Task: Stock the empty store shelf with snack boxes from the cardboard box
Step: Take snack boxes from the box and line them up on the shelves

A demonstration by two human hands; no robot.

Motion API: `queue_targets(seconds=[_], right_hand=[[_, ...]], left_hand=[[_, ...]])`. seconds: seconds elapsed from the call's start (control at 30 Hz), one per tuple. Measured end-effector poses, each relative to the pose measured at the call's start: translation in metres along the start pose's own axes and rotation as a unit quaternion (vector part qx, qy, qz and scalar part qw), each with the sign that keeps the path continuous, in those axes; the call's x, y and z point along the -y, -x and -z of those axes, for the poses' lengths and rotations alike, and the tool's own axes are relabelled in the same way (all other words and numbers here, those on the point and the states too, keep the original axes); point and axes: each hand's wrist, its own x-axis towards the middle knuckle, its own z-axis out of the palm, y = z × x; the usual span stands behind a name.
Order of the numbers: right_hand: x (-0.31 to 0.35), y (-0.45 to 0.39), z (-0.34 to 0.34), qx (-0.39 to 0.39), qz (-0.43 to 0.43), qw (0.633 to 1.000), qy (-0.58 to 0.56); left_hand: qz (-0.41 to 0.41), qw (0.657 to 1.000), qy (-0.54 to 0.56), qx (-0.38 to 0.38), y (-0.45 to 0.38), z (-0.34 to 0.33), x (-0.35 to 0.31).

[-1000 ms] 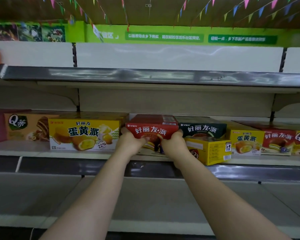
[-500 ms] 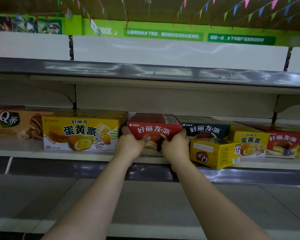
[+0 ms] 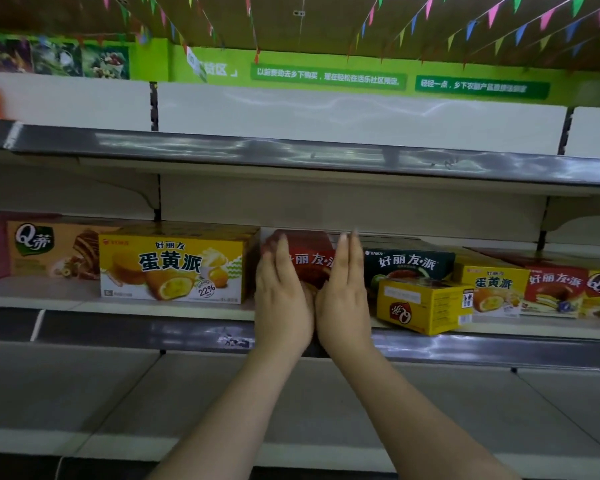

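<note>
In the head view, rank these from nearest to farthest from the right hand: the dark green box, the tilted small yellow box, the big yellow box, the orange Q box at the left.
From the right hand:
1. Dark green box, just right of it.
2. Small yellow box, tilted, lower right at the shelf edge; close to first.
3. Big yellow box, left, beyond the left hand.
4. Orange Q box, far left.

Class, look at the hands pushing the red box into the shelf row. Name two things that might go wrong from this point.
1. The small yellow box sits tilted at the shelf edge, overhanging the lip beside the right hand; a nudge might knock it off.
2. The red box goes into a narrow gap between the big yellow box and the dark box. Both flat hands, left too, may push it askew or shove its neighbours.
</note>
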Motion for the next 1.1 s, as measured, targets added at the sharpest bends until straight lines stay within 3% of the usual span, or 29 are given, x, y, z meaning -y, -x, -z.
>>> queue_targets(seconds=[0.07, 0.17, 0.23, 0.33, 0.43, 0.6, 0.73, 0.9, 0.97, 1.07, 1.1], right_hand=[[-0.007, 0.005, 0.019, -0.053, 0.058, 0.997, -0.018], [-0.030, 0.010, 0.060, -0.128, 0.064, 0.989, -0.029], [-0.049, 0.008, 0.082, -0.149, -0.035, 0.988, -0.010], [-0.074, 0.001, 0.105, -0.030, -0.296, 0.955, -0.010], [-0.088, 0.000, 0.108, 0.046, -0.330, 0.941, 0.049], [-0.089, 0.007, 0.103, 0.054, -0.337, 0.939, 0.031], [-0.077, 0.007, 0.105, 0.032, -0.377, 0.908, -0.177], [-0.061, 0.012, 0.121, -0.076, -0.352, 0.849, -0.386], [-0.058, 0.019, 0.130, -0.108, -0.309, 0.844, -0.425], [-0.057, 0.039, 0.136, -0.120, -0.268, 0.847, -0.443], [-0.058, 0.046, 0.136, -0.119, -0.272, 0.850, -0.435]], left_hand=[[0.011, 0.995, 0.093, 0.021, 0.011, 0.006, -0.015], [0.094, 0.962, 0.212, 0.143, 0.010, 0.007, -0.042], [0.147, 0.930, 0.237, 0.238, 0.003, 0.000, -0.055], [0.109, 0.932, 0.069, 0.337, -0.006, -0.018, -0.073], [0.092, 0.941, -0.024, 0.326, -0.009, -0.036, -0.082], [0.122, 0.933, -0.009, 0.340, 0.001, -0.054, -0.087], [0.170, 0.924, 0.132, 0.316, 0.002, -0.047, -0.100], [0.195, 0.897, 0.312, 0.245, 0.018, -0.027, -0.123], [0.250, 0.845, 0.423, 0.211, 0.028, -0.020, -0.124], [0.332, 0.699, 0.603, 0.195, 0.047, -0.014, -0.115], [0.341, 0.667, 0.634, 0.190, 0.053, -0.015, -0.110]])
